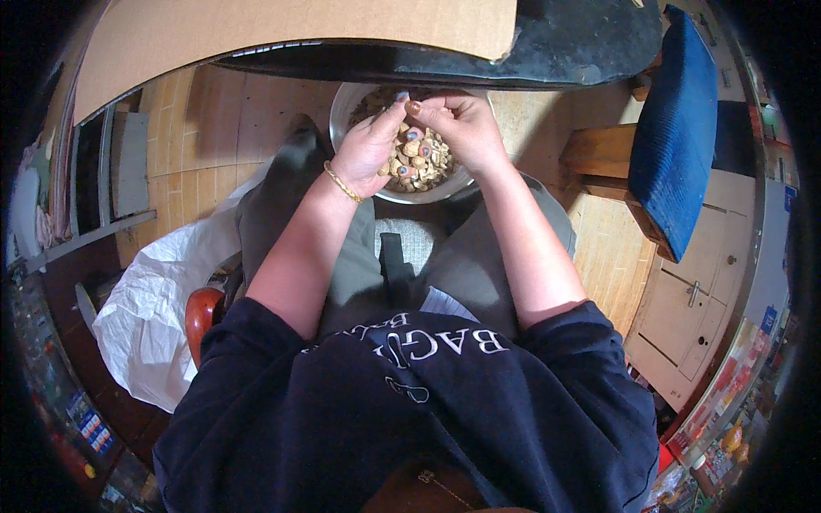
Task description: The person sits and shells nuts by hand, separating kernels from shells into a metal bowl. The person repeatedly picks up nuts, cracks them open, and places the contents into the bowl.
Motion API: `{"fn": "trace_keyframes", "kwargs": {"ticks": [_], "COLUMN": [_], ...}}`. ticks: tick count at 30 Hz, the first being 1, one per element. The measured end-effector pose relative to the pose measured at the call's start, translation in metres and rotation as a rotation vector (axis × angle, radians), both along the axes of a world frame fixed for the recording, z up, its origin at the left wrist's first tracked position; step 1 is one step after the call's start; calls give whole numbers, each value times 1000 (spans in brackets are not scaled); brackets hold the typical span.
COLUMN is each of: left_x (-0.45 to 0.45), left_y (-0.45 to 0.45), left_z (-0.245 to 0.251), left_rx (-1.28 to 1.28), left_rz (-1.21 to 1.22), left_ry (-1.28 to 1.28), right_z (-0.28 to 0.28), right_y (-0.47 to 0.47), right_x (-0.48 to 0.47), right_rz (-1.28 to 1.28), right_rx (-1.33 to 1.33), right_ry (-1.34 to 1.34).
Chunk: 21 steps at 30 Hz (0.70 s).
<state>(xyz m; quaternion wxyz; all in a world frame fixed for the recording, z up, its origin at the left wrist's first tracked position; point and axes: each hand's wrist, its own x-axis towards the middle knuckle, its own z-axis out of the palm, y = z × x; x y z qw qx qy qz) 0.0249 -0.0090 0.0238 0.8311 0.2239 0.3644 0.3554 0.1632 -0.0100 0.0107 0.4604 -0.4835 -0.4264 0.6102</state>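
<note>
A round, light-coloured bowl (436, 194) stands in front of my lap. It holds unshelled peanuts (414, 149) and broken peanut shells (442, 154). My left hand (372, 144), with a braided yellow bracelet at its wrist, is over the bowl's left side. Its curled fingers hold several unshelled peanuts, and its thumb points up towards the other hand. Over the right side of the bowl is my right hand (471, 125), thumb and fingers pinched together beside the left thumb tip. Whether something small is between these fingertips cannot be seen.
A cardboard sheet (308, 19) and a black surface (577, 51) overhang the bowl's far edge. On the right stands a wooden seat with a blue cushion (677, 141). To my left lies a white plastic sack (154, 308), near a red-brown rounded wooden part (202, 320).
</note>
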Motion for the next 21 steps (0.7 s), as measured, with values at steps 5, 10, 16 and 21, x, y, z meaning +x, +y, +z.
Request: {"fn": "trace_keyframes", "kwargs": {"ticks": [5, 10, 16, 21], "left_x": [6, 9, 0, -2], "left_y": [-4, -3, 4, 5], "left_z": [-8, -21, -23, -17], "left_rx": [59, 114, 12, -110], "left_rz": [104, 105, -43, 9], "left_ry": [-4, -36, -261, -135], "right_z": [1, -2, -3, -1], "right_y": [-2, -2, 0, 3], "right_x": [-11, -15, -13, 3], "right_rz": [-121, -208, -254, -368], "right_rx": [30, -45, -231, -221], "right_ry": [30, 86, 427, 413]}}
